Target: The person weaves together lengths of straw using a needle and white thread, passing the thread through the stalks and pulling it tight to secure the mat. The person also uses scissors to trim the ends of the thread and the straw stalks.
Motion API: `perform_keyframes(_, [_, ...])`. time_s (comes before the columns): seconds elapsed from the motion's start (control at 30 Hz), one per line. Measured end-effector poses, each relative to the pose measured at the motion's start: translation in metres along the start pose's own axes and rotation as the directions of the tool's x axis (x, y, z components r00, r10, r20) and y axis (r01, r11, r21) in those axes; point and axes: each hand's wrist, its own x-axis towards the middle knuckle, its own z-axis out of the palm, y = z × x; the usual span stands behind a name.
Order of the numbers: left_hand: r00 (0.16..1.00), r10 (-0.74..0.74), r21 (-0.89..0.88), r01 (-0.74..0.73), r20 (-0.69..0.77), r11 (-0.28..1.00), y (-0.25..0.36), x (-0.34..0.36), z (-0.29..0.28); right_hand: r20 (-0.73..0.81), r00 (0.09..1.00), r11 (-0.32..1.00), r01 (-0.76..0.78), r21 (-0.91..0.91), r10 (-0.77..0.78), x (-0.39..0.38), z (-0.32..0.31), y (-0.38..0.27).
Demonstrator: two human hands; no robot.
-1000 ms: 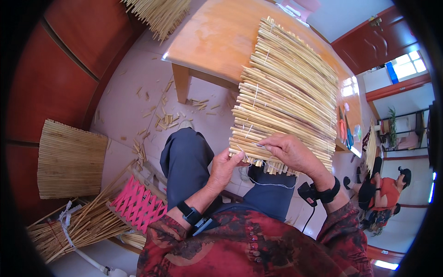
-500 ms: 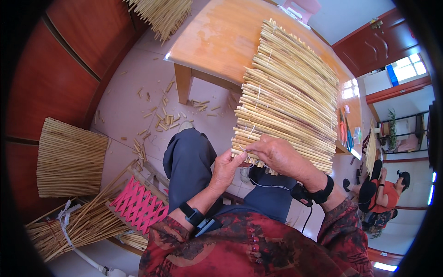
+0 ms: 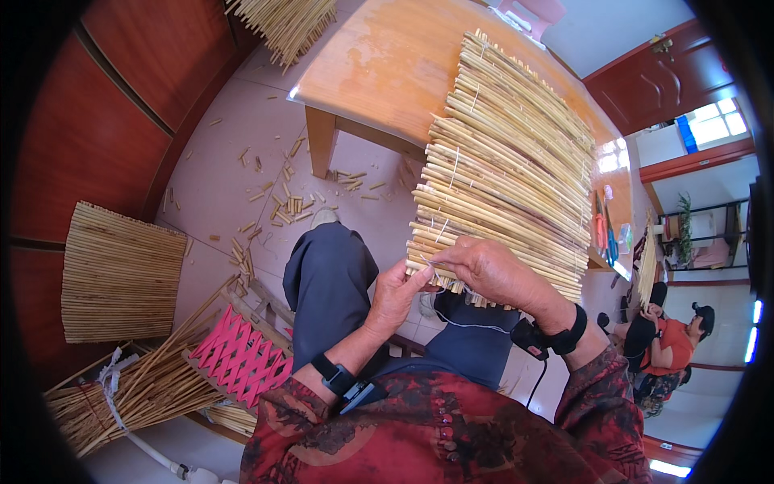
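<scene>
A mat of pale reed sticks point(image 3: 508, 177), bound with thin thread, hangs over the table edge above my knees. My left hand point(image 3: 395, 292) is closed at its lower left corner, thumb pressed on the end sticks. My right hand point(image 3: 476, 266) pinches the white thread there, fingertips close to my left thumb. A loose length of thread point(image 3: 476, 324) loops down below the mat across my right leg. Exactly how the thread winds between my fingertips is too small to make out.
Wooden table point(image 3: 371, 56) with scissors point(image 3: 611, 242) at its right. Another reed mat point(image 3: 121, 270) leans left; reed bundles point(image 3: 137, 403) and a pink-strapped stool point(image 3: 238, 355) are beside me. Reed offcuts point(image 3: 286, 206) litter the floor. A person in orange point(image 3: 673, 347) sits at right.
My right hand has moved left to my left thumb and stayed there for the last half second, pinching the thread. The person at right has shifted their arms slightly.
</scene>
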Motion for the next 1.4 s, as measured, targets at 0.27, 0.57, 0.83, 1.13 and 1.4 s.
perform_keyframes(0.27, [1.000,0.001,0.018,-0.001,0.011,1.000,-0.003,0.000,-0.002,0.062,0.998,1.000,-0.023,-0.012,0.023,0.004,-0.004,-0.003])
perform_keyframes(0.57, [1.000,-0.008,-0.017,0.008,-0.003,1.000,-0.003,0.000,-0.002,0.075,0.997,1.000,-0.013,-0.018,0.014,0.007,-0.003,-0.003])
perform_keyframes(0.83, [0.987,-0.163,-0.003,0.163,-0.002,0.987,0.006,-0.002,0.001,0.199,0.977,0.940,-0.010,-0.342,0.083,0.022,-0.018,-0.028])
perform_keyframes(1.13, [0.997,-0.068,0.116,0.071,-0.032,0.991,0.010,-0.007,0.005,0.348,0.935,0.855,0.130,-0.501,0.062,0.043,-0.016,-0.052])
perform_keyframes(1.4, [0.997,-0.068,0.183,0.071,-0.024,0.981,0.009,-0.004,0.004,0.394,0.919,0.872,0.186,-0.453,0.009,0.051,-0.019,-0.048])
